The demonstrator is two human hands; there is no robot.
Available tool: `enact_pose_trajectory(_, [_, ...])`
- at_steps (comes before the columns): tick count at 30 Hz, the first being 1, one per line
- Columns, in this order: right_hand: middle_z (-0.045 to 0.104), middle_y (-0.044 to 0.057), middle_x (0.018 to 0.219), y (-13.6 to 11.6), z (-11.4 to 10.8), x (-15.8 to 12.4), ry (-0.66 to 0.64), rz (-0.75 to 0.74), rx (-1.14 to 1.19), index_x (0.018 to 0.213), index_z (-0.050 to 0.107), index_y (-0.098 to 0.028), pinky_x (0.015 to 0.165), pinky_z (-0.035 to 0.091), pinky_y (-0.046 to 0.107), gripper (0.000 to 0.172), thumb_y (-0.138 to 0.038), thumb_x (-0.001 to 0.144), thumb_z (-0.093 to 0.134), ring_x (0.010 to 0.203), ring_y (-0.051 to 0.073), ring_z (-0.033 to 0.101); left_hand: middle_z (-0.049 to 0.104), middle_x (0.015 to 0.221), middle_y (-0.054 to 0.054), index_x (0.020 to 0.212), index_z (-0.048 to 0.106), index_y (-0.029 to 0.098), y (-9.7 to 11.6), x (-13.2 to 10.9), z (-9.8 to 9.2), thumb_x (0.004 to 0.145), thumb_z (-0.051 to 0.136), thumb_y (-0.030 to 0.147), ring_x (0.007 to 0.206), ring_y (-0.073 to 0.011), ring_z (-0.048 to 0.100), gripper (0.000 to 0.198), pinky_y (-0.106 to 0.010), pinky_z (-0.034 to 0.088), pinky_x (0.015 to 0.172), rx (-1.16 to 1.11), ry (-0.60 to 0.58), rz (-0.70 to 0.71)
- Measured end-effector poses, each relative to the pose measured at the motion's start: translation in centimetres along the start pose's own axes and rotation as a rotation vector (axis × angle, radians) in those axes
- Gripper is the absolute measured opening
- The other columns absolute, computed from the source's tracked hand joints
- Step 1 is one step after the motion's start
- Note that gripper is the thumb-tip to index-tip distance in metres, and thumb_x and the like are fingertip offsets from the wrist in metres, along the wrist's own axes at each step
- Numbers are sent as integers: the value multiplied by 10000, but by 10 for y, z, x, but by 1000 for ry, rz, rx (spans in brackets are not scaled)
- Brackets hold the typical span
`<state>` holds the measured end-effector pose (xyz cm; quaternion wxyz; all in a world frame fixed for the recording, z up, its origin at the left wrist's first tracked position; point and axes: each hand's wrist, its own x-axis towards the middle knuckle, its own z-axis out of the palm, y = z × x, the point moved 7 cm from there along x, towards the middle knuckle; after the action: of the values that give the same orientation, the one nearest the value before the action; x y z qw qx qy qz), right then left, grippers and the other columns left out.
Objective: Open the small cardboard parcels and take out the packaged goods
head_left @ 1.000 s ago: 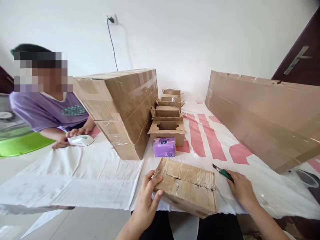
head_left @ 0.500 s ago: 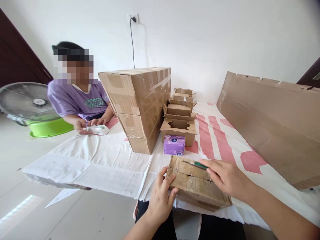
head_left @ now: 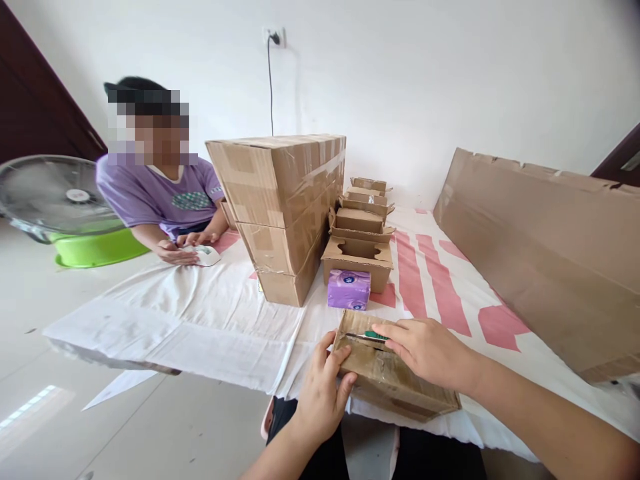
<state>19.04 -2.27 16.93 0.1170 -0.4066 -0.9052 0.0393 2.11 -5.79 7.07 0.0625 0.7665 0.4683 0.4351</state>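
A taped cardboard box (head_left: 400, 379) lies at the table's front edge, with a dark slit along its top seam. My left hand (head_left: 324, 393) grips the box's left end, thumb in front and fingers over the top. In my right hand (head_left: 431, 350) is a knife with a green handle (head_left: 375, 335). Its thin blade points left and lies along the seam near the left end; whether the tip is inside the slit, I cannot tell. Just behind the box sits a purple tissue pack (head_left: 349, 289).
Stacked, taped cartons (head_left: 270, 250) rise left of centre. Several open cardboard boxes (head_left: 357, 272) form a row behind the tissue pack. A large cardboard sheet (head_left: 540, 260) stands at the right. Across the left side, a person in purple (head_left: 165, 200) handles a white object (head_left: 206, 255).
My right hand has moved left with the knife, bringing the blade from above the box down to the seam's left part. My left hand stays on the box.
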Motion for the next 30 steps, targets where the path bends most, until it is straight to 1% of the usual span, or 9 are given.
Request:
enact_pose_trajectory(4, [764,40,1024,-2,0,5,-16,-21,61,1266,635,-259,752,560,299,344,-207,962,484,849,188,719,463,1382,-216,1222,552,179,-1,-1,1,977,465,370,1204,-311,585,322,-454,553,913,0,-14,-6])
enact_pose_trajectory(10, [775,15,999,3,-5,10,-141,-46,122,1247,655,-288,728,548,285,349,-225,973,447,820,187,723,476,1380,-199,1215,563,190,-2,-2,1,974,470,383,1241,-311,561,322,-464,540,943,33,-4,-2])
enact_pose_trajectory(17, [781,7,956,13,-6,2,-238,-48,98,1143,718,-316,669,536,288,310,-213,913,537,766,204,728,470,1394,-191,1214,549,197,-4,-3,1,968,481,345,1247,-314,555,296,-444,547,924,35,20,5])
enact_pose_trajectory(20, [779,3,1002,18,-13,-3,-276,-33,70,1189,696,-322,675,542,295,333,-210,925,527,811,210,732,457,1391,-191,1218,530,195,-3,-3,1,971,477,335,1247,-311,552,289,-440,547,924,36,22,15])
enact_pose_trajectory(22, [769,-4,1069,19,-22,-4,-259,-9,87,1227,672,-318,737,554,305,345,-216,951,493,882,207,732,452,1384,-194,1224,518,192,-2,-2,1,976,467,338,1249,-310,549,292,-440,549,921,41,25,26])
enact_pose_trajectory(24, [747,-3,1147,17,-29,-2,-209,9,120,1253,657,-299,817,555,323,353,-216,973,458,963,208,721,449,1377,-197,1228,512,191,-1,-1,1,978,460,343,1246,-311,550,297,-444,551,918,43,25,31])
enact_pose_trajectory(26, [727,11,1197,14,-30,2,-153,14,136,1267,648,-273,868,548,339,356,-216,982,444,1010,211,710,452,1371,-199,1222,512,191,-1,-1,2,976,463,343,1241,-314,554,294,-453,549,922,35,23,28])
enact_pose_trajectory(28, [741,33,1164,11,-24,7,-142,13,104,1280,640,-254,849,552,346,357,-222,978,453,982,218,717,460,1368,-195,1217,518,195,-3,-1,2,972,468,338,1236,-315,558,289,-457,548,922,26,24,19])
enact_pose_trajectory(30, [760,40,1103,10,-17,9,-178,16,73,1280,641,-257,808,555,341,356,-230,964,479,929,220,725,462,1378,-187,1220,525,201,-4,-2,2,971,463,328,1241,-315,556,286,-457,549,919,24,19,9])
